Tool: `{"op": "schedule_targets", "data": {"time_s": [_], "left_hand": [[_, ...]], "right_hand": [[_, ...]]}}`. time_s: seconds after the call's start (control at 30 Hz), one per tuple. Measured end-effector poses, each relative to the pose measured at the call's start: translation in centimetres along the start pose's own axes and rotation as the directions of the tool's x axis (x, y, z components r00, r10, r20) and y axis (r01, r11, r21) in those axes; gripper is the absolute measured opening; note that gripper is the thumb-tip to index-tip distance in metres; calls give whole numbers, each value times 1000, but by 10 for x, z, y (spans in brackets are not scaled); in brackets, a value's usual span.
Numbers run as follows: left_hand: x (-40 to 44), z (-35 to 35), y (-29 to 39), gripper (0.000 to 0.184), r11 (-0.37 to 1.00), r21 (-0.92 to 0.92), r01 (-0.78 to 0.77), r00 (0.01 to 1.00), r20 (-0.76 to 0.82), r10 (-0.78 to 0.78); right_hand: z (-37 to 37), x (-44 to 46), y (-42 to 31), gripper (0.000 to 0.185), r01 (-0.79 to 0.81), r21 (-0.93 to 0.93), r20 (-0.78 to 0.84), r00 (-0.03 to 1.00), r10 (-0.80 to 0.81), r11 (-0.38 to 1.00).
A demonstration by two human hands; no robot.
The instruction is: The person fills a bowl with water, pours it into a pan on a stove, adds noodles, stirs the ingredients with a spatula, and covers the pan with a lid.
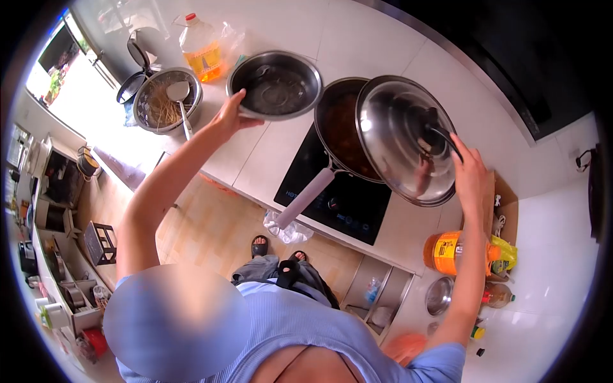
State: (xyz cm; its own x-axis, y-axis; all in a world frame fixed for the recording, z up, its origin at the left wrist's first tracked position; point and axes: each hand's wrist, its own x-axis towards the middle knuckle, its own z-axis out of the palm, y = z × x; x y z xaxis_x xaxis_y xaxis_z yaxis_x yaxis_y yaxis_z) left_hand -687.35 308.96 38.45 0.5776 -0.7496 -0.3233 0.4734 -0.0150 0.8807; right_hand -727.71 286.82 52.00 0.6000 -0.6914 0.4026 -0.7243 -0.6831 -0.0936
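Note:
My left hand (233,118) grips the near left rim of a round metal bowl (271,89), which holds a little clear liquid or is wet inside. My right hand (469,166) is closed on the black handle of a shiny pan lid (402,140). The lid is tilted and overlaps the right part of a deep pan (341,121) with dark brown contents. That pan sits on a black induction cooktop (338,198), its pale handle (306,198) pointing toward me. The bowl is just left of the pan's rim.
At the left of the counter (255,163) stand a colander (150,115) with thin strands and a spatula (179,92), and an oil bottle (203,54). A large orange bottle (447,252) and a small metal bowl (439,295) are at the right.

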Motion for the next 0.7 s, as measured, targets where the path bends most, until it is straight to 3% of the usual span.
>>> {"op": "schedule_targets", "data": {"time_s": [0.1,0.2,0.33,0.7], "left_hand": [[3,-54,-43,56,999,-41,-6,1000,-24,5],[3,-89,-91,54,988,-157,17,992,-119,-36],[-6,-105,-138,54,974,-227,4,972,-227,-57],[0,-119,-195,52,922,-386,-17,959,-269,-95]], "right_hand": [[41,24,-10,34,178,-146,-4,984,-181,973],[67,38,-22,37,262,-158,28,965,-261,952],[92,44,-35,37,237,-108,53,971,-232,966],[119,43,-40,40,178,-116,66,983,-171,977]]}}
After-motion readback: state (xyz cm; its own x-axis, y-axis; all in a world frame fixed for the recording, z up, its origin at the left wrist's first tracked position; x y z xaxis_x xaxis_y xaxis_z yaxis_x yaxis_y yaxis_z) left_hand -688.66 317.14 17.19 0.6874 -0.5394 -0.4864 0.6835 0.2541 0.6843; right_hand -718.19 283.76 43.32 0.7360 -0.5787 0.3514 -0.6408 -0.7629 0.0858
